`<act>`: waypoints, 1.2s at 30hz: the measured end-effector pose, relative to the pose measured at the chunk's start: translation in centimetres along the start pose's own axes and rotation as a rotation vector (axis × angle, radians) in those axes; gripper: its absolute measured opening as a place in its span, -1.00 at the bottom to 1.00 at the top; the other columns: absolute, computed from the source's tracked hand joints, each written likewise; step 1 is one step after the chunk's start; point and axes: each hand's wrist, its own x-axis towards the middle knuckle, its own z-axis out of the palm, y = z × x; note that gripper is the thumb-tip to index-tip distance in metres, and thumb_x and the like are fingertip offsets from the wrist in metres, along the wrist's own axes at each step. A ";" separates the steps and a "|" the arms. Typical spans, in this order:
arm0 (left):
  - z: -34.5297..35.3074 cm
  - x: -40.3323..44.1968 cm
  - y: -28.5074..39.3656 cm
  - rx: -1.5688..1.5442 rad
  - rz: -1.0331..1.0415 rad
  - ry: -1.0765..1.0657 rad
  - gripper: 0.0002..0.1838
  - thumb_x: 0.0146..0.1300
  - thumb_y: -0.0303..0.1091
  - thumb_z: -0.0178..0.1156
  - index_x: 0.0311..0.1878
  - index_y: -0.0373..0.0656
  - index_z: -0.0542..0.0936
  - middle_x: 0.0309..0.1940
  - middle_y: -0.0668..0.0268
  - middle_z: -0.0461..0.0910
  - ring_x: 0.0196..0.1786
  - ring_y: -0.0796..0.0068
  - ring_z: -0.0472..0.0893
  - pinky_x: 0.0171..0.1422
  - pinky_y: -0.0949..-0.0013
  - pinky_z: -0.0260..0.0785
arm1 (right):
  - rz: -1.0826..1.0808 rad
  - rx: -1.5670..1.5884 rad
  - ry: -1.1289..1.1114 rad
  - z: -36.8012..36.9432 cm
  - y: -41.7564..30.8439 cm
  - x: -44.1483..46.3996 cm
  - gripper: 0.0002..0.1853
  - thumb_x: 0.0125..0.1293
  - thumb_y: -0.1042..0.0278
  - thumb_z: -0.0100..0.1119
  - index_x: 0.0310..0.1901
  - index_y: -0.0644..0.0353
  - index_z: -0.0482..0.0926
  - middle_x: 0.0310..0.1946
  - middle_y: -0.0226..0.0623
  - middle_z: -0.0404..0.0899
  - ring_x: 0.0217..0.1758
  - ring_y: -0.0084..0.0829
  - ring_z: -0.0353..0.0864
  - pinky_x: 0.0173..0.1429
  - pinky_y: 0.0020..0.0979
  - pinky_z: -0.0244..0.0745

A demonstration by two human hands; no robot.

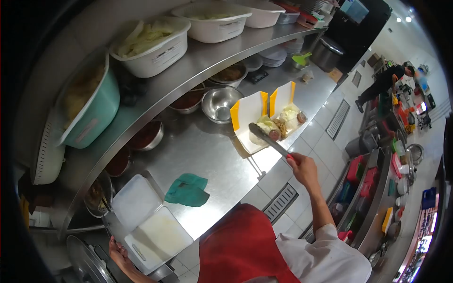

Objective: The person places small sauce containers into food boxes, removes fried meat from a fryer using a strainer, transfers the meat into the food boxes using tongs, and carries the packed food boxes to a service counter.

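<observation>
My right hand (303,168) is closed around the red grip of metal tongs (271,138). Their far end reaches over the food in an open white and yellow takeaway box (246,118), touching or just above it. That box holds shredded pale greens, a brown portion and a small round cup (274,135). Beside it stands a second open box (282,96) with similar food. At the lower left, my left hand (120,254) has curled fingers near a thin dark handle leading toward a metal bowl (98,194). A white cutting board (163,233) lies beside this hand.
A green cloth (187,189) lies on the steel counter (222,170). Metal bowls, including one shiny bowl (222,104), line its back under a shelf (155,89) of white tubs (163,52). Another person (389,80) stands at the far right station. A floor drain (281,202) is below.
</observation>
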 end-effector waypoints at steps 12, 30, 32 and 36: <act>2.3 -0.4 0.3 -0.051 -0.012 0.004 -0.70 0.61 -0.22 -0.05 0.22 -0.09 0.55 -0.57 0.54 0.29 -0.69 0.80 0.08 -0.71 0.59 -0.18 | -0.045 0.095 -0.117 1.1 2.9 3.7 -0.75 0.35 0.12 0.33 -0.05 0.03 0.77 -0.41 -0.09 0.70 -0.32 -0.03 0.70 -0.19 -0.12 0.55; 5.3 -2.2 0.1 -0.053 -0.023 0.116 -0.63 0.58 -0.26 -0.09 0.27 -0.16 0.55 -0.62 0.60 0.19 -0.68 0.80 0.06 -0.69 0.60 -0.14 | 0.148 -0.186 -0.117 -9.5 10.3 8.6 -0.68 0.34 0.05 0.34 -0.06 0.10 0.78 -0.34 -0.02 0.74 -0.17 0.02 0.74 -0.03 -0.08 0.59; 4.9 -2.1 0.2 -0.062 -0.022 0.115 -0.63 0.58 -0.26 -0.09 0.28 -0.16 0.55 -0.62 0.60 0.19 -0.68 0.80 0.06 -0.70 0.60 -0.14 | 0.175 -0.197 -0.135 -9.9 10.3 8.8 -0.66 0.34 0.04 0.33 -0.06 0.11 0.78 -0.33 0.00 0.74 -0.16 0.03 0.74 -0.02 -0.08 0.59; 4.6 -1.2 0.2 -0.072 -0.012 0.085 -0.61 0.58 -0.26 -0.09 0.30 -0.18 0.54 -0.61 0.61 0.20 -0.68 0.81 0.07 -0.69 0.60 -0.13 | 0.214 -0.171 -0.121 -10.5 10.8 9.4 -0.64 0.38 0.01 0.30 -0.05 0.12 0.78 -0.33 0.02 0.74 -0.18 0.05 0.74 -0.03 -0.07 0.58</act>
